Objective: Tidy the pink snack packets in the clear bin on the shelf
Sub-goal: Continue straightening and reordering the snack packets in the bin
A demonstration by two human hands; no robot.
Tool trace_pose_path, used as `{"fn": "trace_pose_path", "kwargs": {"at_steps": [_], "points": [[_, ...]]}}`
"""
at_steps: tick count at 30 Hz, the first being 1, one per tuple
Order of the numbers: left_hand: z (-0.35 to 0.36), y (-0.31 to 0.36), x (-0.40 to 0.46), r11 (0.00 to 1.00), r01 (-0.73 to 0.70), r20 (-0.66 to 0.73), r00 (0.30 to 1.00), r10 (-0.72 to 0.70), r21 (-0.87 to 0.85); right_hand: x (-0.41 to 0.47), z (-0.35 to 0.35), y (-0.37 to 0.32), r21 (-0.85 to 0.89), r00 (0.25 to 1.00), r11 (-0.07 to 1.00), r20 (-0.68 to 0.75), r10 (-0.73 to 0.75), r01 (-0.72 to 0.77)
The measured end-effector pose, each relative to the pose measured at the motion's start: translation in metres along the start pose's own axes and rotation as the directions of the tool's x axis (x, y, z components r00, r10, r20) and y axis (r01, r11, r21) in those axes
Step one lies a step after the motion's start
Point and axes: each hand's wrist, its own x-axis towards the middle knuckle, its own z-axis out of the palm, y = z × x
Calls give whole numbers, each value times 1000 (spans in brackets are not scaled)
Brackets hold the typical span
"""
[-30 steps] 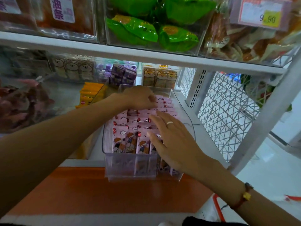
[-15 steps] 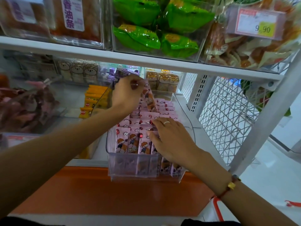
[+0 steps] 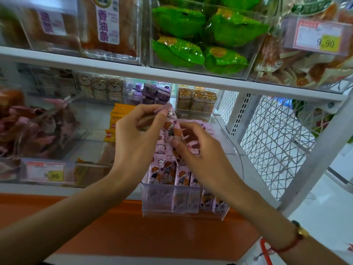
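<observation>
Both hands lift one pink packet (image 3: 172,129) above the clear bin (image 3: 183,205): left hand (image 3: 139,134) pinching its top, right hand (image 3: 198,152) pinching lower down.

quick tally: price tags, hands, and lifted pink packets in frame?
Price tags: 2, one upper right and one lower left
Hands: 2, left hand and right hand
Lifted pink packet: 1, held above the clear bin
Total: 5
</observation>
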Motion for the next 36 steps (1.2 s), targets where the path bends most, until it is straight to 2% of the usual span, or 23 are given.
{"fn": "trace_pose_path", "kwargs": {"at_steps": [2,4,7,9,11,17,21,22,25,28,30,32,34,36], "points": [[-2,1,-1,999,-12,85,996,15,-31,-3,-3,2,119,996,993,-87,38,-28],[-2,-1,-2,1000,-27,171,985,25,10,-3,-11,8,320,974,936,-120,192,-146],[-1,-9,-6,980,-8,284,958,-50,200,-3,-16,20,660,914,685,5,405,-307],[0,-14,-10,934,-45,331,940,-79,354,-4,-17,23,744,901,584,53,431,-324],[3,-15,-13,898,-125,358,933,-39,423,-5,-17,22,784,899,536,63,433,-313],[6,-17,-18,830,-245,364,930,55,501,-5,-22,23,766,920,570,71,386,-299],[7,-20,-19,788,-313,424,902,73,530,-6,-24,21,845,934,454,134,331,-282],[6,-20,-19,790,-334,431,897,97,515,-7,-22,21,834,936,478,118,331,-274],[7,-20,-17,749,-423,422,882,210,510,-9,-15,19,722,933,643,8,360,-254],[9,-21,-15,707,-461,403,876,266,536,-10,-9,17,659,931,719,-77,356,-221],[9,-20,-14,742,-426,384,891,243,518,-9,-10,16,644,940,732,-59,336,-221],[8,-17,-10,854,-287,346,928,136,433,-8,-13,16,643,955,733,-8,298,-224],[8,-13,-6,961,-81,383,923,-27,263,-7,-17,16,589,959,779,-19,282,-217],[8,-9,-4,980,194,452,870,-196,52,-7,-19,19,559,947,796,-54,317,-234]]}}
